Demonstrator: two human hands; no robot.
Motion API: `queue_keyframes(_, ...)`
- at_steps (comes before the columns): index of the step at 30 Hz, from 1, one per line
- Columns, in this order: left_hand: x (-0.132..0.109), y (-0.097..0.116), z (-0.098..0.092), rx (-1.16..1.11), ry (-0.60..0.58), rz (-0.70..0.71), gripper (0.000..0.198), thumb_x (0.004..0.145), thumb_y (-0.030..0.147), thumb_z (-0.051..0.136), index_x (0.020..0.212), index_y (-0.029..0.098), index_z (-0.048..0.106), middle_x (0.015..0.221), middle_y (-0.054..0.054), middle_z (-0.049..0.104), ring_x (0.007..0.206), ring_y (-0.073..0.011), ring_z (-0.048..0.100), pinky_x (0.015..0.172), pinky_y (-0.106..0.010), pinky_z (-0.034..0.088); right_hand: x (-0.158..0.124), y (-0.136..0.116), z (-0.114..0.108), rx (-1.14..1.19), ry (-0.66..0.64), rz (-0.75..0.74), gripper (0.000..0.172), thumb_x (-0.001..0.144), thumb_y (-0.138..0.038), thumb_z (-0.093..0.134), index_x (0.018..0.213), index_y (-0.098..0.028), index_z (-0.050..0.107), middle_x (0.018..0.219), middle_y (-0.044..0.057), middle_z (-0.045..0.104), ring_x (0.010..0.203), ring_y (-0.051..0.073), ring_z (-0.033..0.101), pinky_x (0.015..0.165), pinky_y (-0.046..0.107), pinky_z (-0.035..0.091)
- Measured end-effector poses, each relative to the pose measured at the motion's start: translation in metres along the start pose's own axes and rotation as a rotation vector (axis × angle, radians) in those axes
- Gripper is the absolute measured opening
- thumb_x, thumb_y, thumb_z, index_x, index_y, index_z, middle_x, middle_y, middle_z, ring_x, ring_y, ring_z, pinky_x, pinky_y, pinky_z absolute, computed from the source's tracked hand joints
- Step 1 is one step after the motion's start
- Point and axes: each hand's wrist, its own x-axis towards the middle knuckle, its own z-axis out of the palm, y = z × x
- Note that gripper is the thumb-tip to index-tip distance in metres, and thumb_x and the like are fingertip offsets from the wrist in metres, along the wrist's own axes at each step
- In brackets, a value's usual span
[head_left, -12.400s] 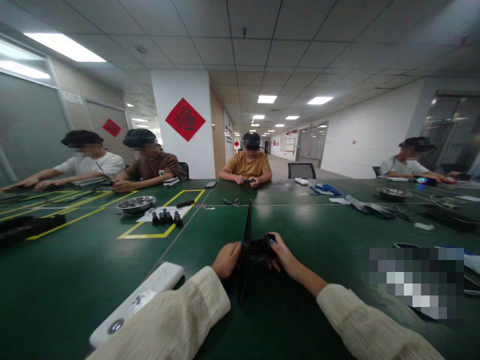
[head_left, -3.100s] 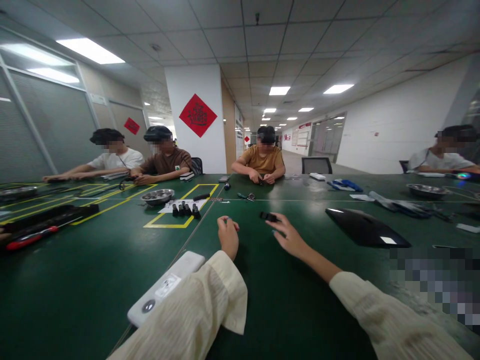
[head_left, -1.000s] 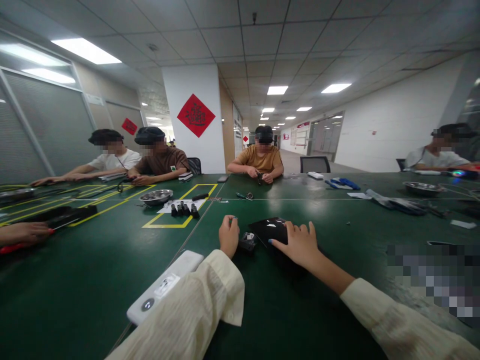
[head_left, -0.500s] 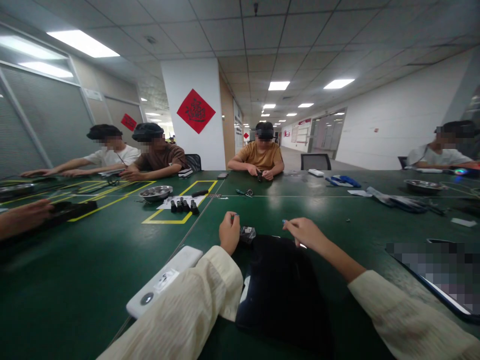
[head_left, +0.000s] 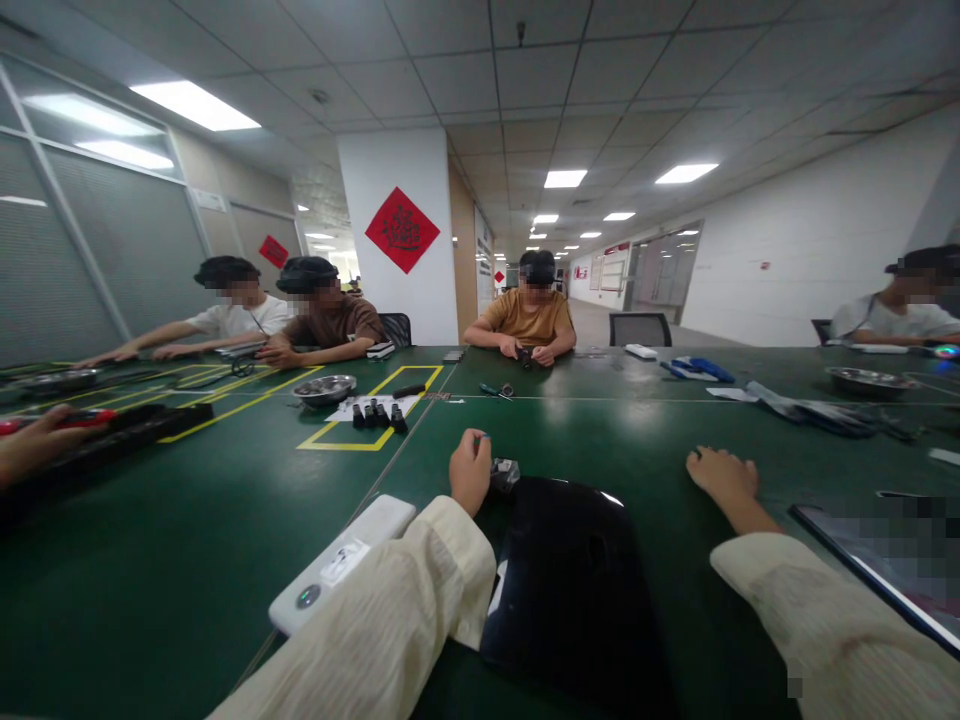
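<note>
My left hand [head_left: 471,472] is closed in a pinch at the far left corner of a glossy black panel [head_left: 570,570]. A tiny bit of blue shows at its fingertips, too small to name. Right beside this hand lies a small clear packet [head_left: 505,474] with something dark inside. Off to the right of the panel, my right hand [head_left: 724,480] rests low over the green table, palm down, fingers apart and partly bent; I see nothing in it. Under my left forearm's outer side lies a white oblong device [head_left: 341,565] with a round button.
Several black cylindrical parts [head_left: 379,415] stand on paper near a metal bowl [head_left: 324,390]. Pliers [head_left: 496,392] lie ahead. At right are a tablet-like screen [head_left: 885,570], gloves [head_left: 697,370] and another bowl [head_left: 870,382]. A co-worker's hand [head_left: 49,440] holds a red tool; other people sit around.
My right hand has moved right, away from the panel's far edge, and its pinch has opened. My left hand stays beside the packet. The whole view has shifted slightly.
</note>
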Motion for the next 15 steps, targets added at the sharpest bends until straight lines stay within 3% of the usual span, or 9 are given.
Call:
queue_keyframes(4,0.001,0.0,0.0,-0.034,0.001,-0.003,0.017,0.081,0.034,0.041,0.076,0.021,0.05,0.05,0.006,0.046,0.05,-0.012,0.047,0.051,-0.023,0.031,0.001,0.0,-0.004,0.021,-0.052,-0.041,0.044,0.082,-0.028,0.033,0.103,-0.007,0.066,0.11,0.019,0.062,0.108,0.03,0.054,0.091,0.045,0.035)
queue_keyframes(8,0.001,-0.001,0.0,-0.047,0.016,-0.013,0.016,0.08,0.034,0.042,0.075,0.021,0.05,0.051,0.006,0.046,0.051,-0.0119,0.047,0.053,-0.023,0.031,-0.001,0.0,-0.006,0.007,0.003,0.031,0.048,0.081,-0.031,0.035,0.117,-0.012,0.06,0.115,0.02,0.059,0.113,0.032,0.05,0.091,0.047,0.035)
queue_keyframes(11,0.001,-0.001,0.0,-0.051,0.002,-0.02,0.016,0.08,0.034,0.042,0.075,0.021,0.05,0.051,0.006,0.047,0.051,-0.0119,0.047,0.053,-0.023,0.031,0.005,0.004,-0.003,-0.039,0.028,0.03,0.054,0.082,-0.036,0.036,0.131,-0.018,0.049,0.128,0.019,0.051,0.125,0.033,0.04,0.097,0.051,0.028)
queue_keyframes(13,0.001,-0.001,0.0,-0.049,-0.002,-0.021,0.017,0.08,0.034,0.042,0.075,0.021,0.05,0.052,0.006,0.047,0.05,-0.0118,0.047,0.052,-0.023,0.031,0.011,0.011,0.002,-0.051,0.015,-0.009,0.053,0.083,-0.037,0.034,0.13,-0.019,0.05,0.137,0.016,0.043,0.132,0.031,0.031,0.102,0.051,0.021)
queue_keyframes(15,0.0,-0.001,0.0,-0.044,0.002,-0.021,0.017,0.08,0.034,0.042,0.075,0.021,0.05,0.052,0.006,0.048,0.051,-0.0117,0.047,0.052,-0.023,0.031,0.018,0.021,0.009,-0.017,0.015,-0.048,0.05,0.083,-0.035,0.033,0.125,-0.019,0.055,0.138,0.016,0.042,0.132,0.032,0.03,0.102,0.054,0.021)
